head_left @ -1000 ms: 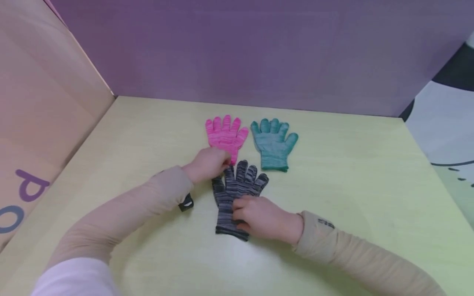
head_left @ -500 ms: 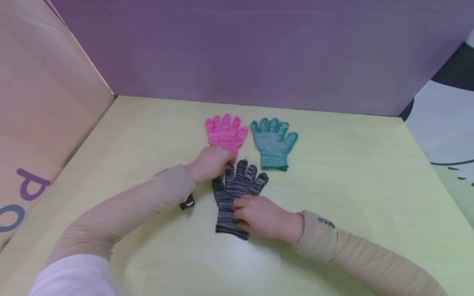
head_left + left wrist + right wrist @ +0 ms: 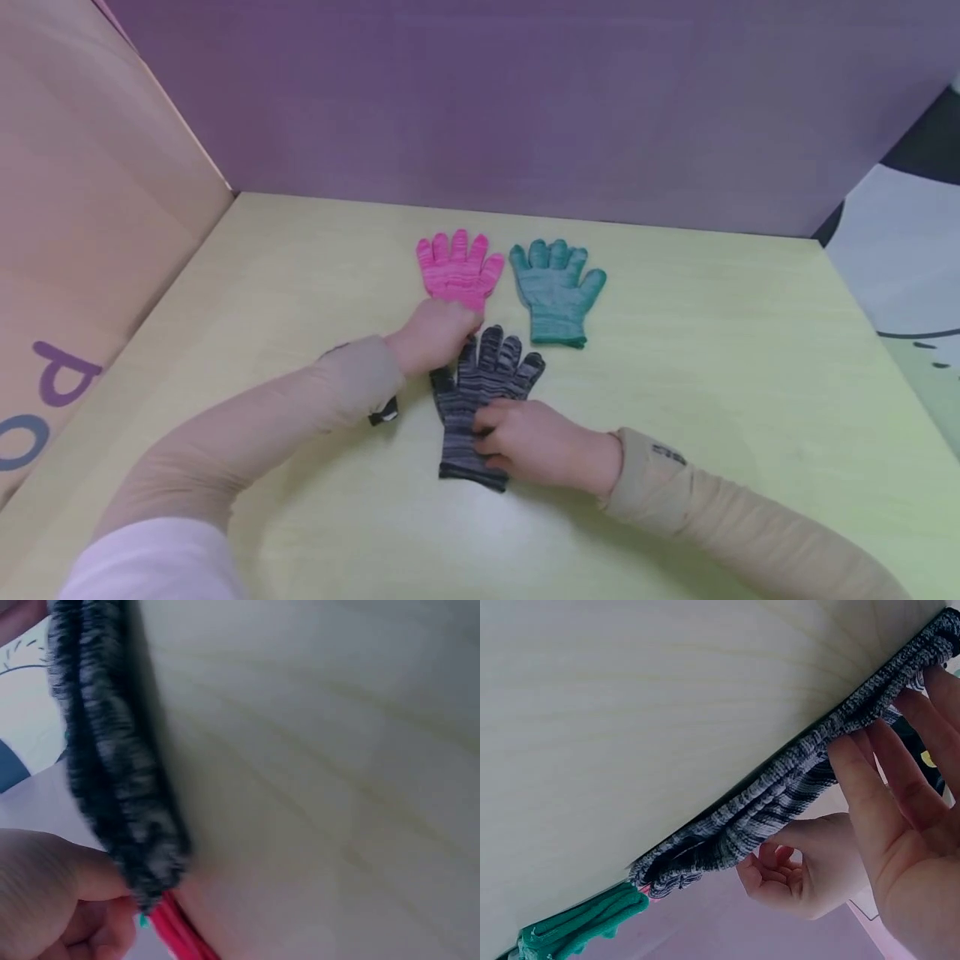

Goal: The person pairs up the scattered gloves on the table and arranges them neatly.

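A black-and-grey striped knit glove [image 3: 468, 417] lies palm-flat on the table, its fingers pointing away from me. My left hand [image 3: 435, 333] is at the glove's far left fingers; in the left wrist view its curled thumb and fingers [image 3: 97, 874] pinch a dark fingertip. My right hand [image 3: 536, 442] rests on the glove's right side near the cuff. The right wrist view shows its fingers [image 3: 866, 772] extended, tips against the knit. Just beyond lies a pink glove [image 3: 459, 279], its cuff partly hidden by my left hand. A teal glove [image 3: 555, 292] lies to its right.
The pale wooden table [image 3: 712, 358] meets a purple panel [image 3: 525, 108] at the back. A pink panel [image 3: 97, 208] with letters stands at the left. A small black-and-white strap end [image 3: 384, 412] shows under my left sleeve.
My left hand has shifted slightly right along the striped glove's fingertips and covers more of the pink cuff. My right hand stays in place on the striped glove.
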A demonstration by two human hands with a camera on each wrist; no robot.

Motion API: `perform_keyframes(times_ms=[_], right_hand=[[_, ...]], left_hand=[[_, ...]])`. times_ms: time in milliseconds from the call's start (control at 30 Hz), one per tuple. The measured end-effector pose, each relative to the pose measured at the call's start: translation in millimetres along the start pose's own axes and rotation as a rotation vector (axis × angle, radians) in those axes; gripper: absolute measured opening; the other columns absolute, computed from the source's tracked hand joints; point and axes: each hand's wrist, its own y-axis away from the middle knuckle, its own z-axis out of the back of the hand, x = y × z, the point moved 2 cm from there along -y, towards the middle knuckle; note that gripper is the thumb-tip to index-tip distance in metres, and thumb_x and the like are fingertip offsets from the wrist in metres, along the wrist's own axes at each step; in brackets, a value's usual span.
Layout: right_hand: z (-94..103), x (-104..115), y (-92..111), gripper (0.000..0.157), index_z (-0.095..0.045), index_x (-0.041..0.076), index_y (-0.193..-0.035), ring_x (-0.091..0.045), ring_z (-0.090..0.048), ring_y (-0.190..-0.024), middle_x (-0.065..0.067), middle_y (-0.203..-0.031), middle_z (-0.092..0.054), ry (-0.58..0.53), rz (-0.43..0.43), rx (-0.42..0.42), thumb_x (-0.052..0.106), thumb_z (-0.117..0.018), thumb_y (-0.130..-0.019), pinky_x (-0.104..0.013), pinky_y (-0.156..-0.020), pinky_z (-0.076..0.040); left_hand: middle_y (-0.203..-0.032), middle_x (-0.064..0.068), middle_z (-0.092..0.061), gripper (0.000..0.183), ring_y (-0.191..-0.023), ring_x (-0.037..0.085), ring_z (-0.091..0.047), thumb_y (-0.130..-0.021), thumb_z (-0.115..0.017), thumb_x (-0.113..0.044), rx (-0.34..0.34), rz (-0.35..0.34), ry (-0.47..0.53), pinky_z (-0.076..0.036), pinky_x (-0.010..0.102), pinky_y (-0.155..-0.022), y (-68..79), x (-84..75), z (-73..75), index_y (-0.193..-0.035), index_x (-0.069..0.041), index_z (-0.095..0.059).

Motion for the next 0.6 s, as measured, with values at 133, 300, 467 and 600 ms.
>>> perform_keyframes(times_ms=[133,300,467,600], right_hand=[[-1.4,-1,1,0.015,-0.076,0.014,-0.094,-0.014,-0.06,-0.089,0.0,-0.098,-0.066,-0.007,0.006,-0.011,0.018,-0.075,-0.08,-0.021,-0.076,-0.052],[-0.6,-2,1,0.015,-0.075,0.014,-0.094,-0.014,-0.061,-0.091,0.0,-0.099,-0.066,-0.027,-0.011,-0.007,0.019,-0.074,-0.08,-0.022,-0.078,-0.053],[0.9,-2,1,0.015,-0.076,0.013,-0.094,-0.014,-0.061,-0.091,0.0,-0.098,-0.066,-0.026,-0.011,-0.006,0.018,-0.075,-0.08,-0.023,-0.078,-0.053],[2.0,-1,0,0.015,-0.076,0.013,-0.094,-0.014,-0.061,-0.091,0.0,-0.098,-0.066,-0.032,-0.012,-0.004,0.018,-0.074,-0.08,-0.023,-0.078,-0.053]], left_hand=[[-0.074,0.004,-0.065,0.01,-0.065,0.02,-0.059,-0.084,-0.059,-0.002,0.022,0.024,0.061,-0.05,0.035,-0.057,-2.3,1.4,4.7,-0.078,-0.009,-0.064],[-0.096,0.007,-0.071,0.015,-0.084,0.022,-0.067,-0.09,-0.059,-0.009,0.044,0.03,0.113,-0.055,0.036,-0.073,-13.2,-0.9,11.7,-0.1,-0.005,-0.069],[-0.103,0.008,-0.071,0.018,-0.094,0.025,-0.066,-0.09,-0.062,-0.015,0.071,-0.002,0.074,-0.054,0.037,-0.081,-23.5,-7.5,10.6,-0.105,-0.006,-0.07],[-0.096,0.006,-0.069,0.013,-0.091,0.023,-0.064,-0.089,-0.064,-0.015,0.095,-0.013,0.043,-0.053,0.036,-0.079,-28.8,-10.3,7.5,-0.098,-0.008,-0.071]])
